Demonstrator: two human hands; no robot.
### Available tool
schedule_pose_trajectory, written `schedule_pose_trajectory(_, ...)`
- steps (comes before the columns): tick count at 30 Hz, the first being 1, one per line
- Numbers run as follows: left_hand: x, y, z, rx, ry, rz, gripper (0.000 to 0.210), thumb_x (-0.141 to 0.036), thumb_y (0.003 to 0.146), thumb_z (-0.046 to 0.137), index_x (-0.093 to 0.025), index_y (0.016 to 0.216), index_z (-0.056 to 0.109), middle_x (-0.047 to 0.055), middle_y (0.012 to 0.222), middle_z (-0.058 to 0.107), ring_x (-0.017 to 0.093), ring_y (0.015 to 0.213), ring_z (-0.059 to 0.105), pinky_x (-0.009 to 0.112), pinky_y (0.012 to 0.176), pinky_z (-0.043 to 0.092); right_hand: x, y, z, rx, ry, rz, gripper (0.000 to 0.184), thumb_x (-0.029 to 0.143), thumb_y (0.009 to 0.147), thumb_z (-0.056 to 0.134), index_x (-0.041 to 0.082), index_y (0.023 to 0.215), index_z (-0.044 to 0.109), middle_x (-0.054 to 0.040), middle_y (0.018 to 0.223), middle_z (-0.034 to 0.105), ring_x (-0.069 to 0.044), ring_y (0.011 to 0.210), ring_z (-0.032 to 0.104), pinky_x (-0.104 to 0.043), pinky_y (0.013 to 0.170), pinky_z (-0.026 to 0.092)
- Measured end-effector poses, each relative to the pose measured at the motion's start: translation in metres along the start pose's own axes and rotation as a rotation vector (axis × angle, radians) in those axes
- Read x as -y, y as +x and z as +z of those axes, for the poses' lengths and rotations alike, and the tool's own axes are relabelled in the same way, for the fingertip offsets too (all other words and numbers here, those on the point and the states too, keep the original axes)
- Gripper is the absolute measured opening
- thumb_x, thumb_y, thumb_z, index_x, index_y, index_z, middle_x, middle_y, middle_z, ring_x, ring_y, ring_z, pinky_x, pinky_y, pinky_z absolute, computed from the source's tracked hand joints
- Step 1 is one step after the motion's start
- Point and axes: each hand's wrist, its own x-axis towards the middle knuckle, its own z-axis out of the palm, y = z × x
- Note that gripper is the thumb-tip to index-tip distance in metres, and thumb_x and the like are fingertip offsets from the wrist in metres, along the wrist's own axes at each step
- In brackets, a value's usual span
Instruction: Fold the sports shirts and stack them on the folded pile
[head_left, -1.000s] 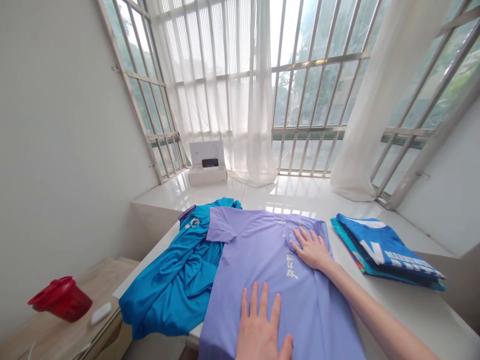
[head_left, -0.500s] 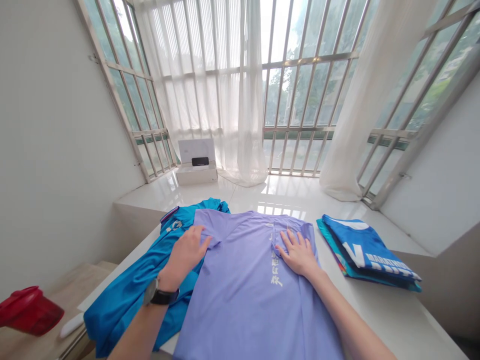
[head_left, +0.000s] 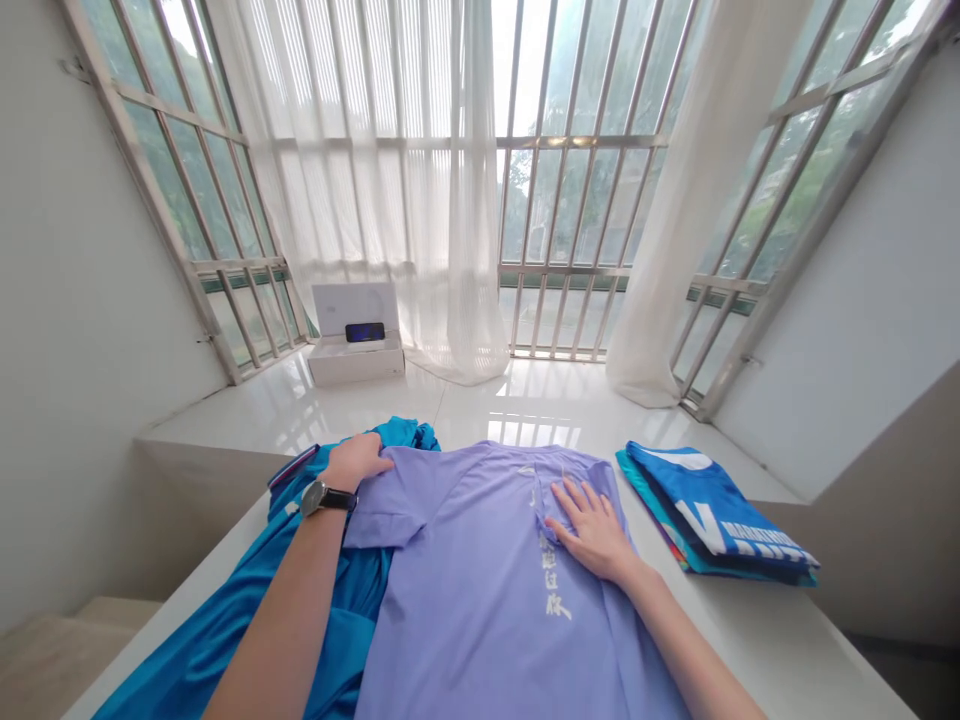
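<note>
A lavender T-shirt (head_left: 480,580) lies spread on the white table with white lettering down its front. My left hand (head_left: 355,462), a watch on its wrist, is closed on the upper edge of the shirt's left sleeve; its fingertips are partly hidden. That sleeve lies flat over a heap of teal-blue clothing (head_left: 217,630). On the right of the chest, my right hand (head_left: 592,525) rests flat with fingers spread. Under it the cloth is folded inward near the right sleeve.
Folded shirts (head_left: 720,510), blue with white print on top, are stacked at the right of the table (head_left: 757,640). Behind, on the window ledge (head_left: 465,410), stands an open white box (head_left: 356,362) with a phone (head_left: 365,332) leaning in it. Sheer curtains (head_left: 450,200) hang before barred windows.
My left hand has moved up and left to the sleeve's upper edge, and the sleeve is spread further out. My right hand stays flat on the shirt. The view has shifted right.
</note>
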Motion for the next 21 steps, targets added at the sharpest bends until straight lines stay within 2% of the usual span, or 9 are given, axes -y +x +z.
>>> schedule_pose_trajectory(2,0.004,0.004,0.006,-0.003,-0.024,0.024,0.031,-0.041,0.079,0.065,-0.017,0.100,0.066,0.012,0.110,0.071,0.029,0.096,0.066,0.029,0.073,0.046,-0.005,0.006,0.001,-0.033,0.088,0.015,0.067,0.064,0.092,0.037,0.030,0.148,0.045,-0.0021,0.161,0.035,-0.030,0.151,0.024,-0.054,0.122,0.018)
schedule_pose_trajectory(5,0.008,0.004,0.007,-0.025,-0.065,0.072,0.026,-0.039,0.082,0.060,-0.017,0.095,0.065,0.012,0.110,0.070,0.026,0.092,0.065,0.028,0.072,0.045,-0.001,0.019,-0.008,-0.131,0.178,0.046,0.055,0.052,0.094,0.039,0.021,0.132,0.062,-0.0116,0.152,0.048,-0.030,0.144,0.037,-0.050,0.120,0.027)
schedule_pose_trajectory(7,0.007,0.002,0.004,-0.038,-0.091,0.105,0.020,-0.035,0.084,0.057,-0.017,0.092,0.065,0.012,0.108,0.070,0.025,0.090,0.064,0.028,0.072,0.044,0.017,0.029,-0.021,-0.237,0.212,0.026,0.049,0.047,0.092,0.041,0.019,0.122,0.067,-0.0148,0.147,0.053,-0.031,0.140,0.042,-0.049,0.117,0.032)
schedule_pose_trajectory(10,0.003,0.000,0.000,-0.052,-0.125,0.131,0.016,-0.030,0.086,0.054,-0.018,0.091,0.063,0.012,0.103,0.071,0.026,0.090,0.063,0.029,0.072,0.043,0.067,0.037,-0.048,-0.312,0.373,-0.113,0.041,0.048,0.091,0.046,0.024,0.114,0.069,-0.0106,0.129,0.066,-0.028,0.124,0.058,-0.043,0.107,0.045)
schedule_pose_trajectory(12,0.001,0.000,-0.002,-0.057,-0.141,0.136,0.016,-0.030,0.087,0.053,-0.018,0.092,0.062,0.012,0.100,0.071,0.027,0.090,0.064,0.029,0.073,0.044,0.107,0.037,-0.061,-0.263,0.558,-0.180,0.037,0.049,0.091,0.049,0.024,0.109,0.069,-0.0083,0.112,0.073,-0.025,0.101,0.068,-0.039,0.090,0.054)
schedule_pose_trajectory(15,-0.001,0.000,-0.003,-0.053,-0.165,0.150,0.015,-0.030,0.087,0.053,-0.018,0.094,0.060,0.010,0.098,0.071,0.025,0.087,0.064,0.028,0.073,0.044,0.156,0.036,-0.065,-0.163,0.689,-0.248,0.031,0.047,0.091,0.053,0.023,0.100,0.071,-0.0064,0.098,0.076,-0.022,0.090,0.070,-0.035,0.080,0.055)
schedule_pose_trajectory(17,0.000,0.001,-0.003,-0.050,-0.191,0.180,0.014,-0.027,0.087,0.053,-0.018,0.096,0.059,0.008,0.096,0.070,0.024,0.086,0.064,0.027,0.072,0.044,0.173,0.037,-0.057,-0.116,0.733,-0.267,0.029,0.044,0.090,0.055,0.022,0.097,0.072,-0.0064,0.095,0.076,-0.022,0.088,0.070,-0.035,0.080,0.055)
schedule_pose_trajectory(21,-0.002,0.002,0.001,-0.038,-0.292,0.278,0.018,-0.021,0.088,0.051,-0.017,0.104,0.058,0.006,0.096,0.068,0.021,0.085,0.063,0.025,0.071,0.045,0.184,0.042,-0.034,-0.026,0.831,-0.278,0.027,0.043,0.087,0.059,0.020,0.094,0.072,-0.0068,0.094,0.075,-0.021,0.085,0.070,-0.034,0.079,0.056)
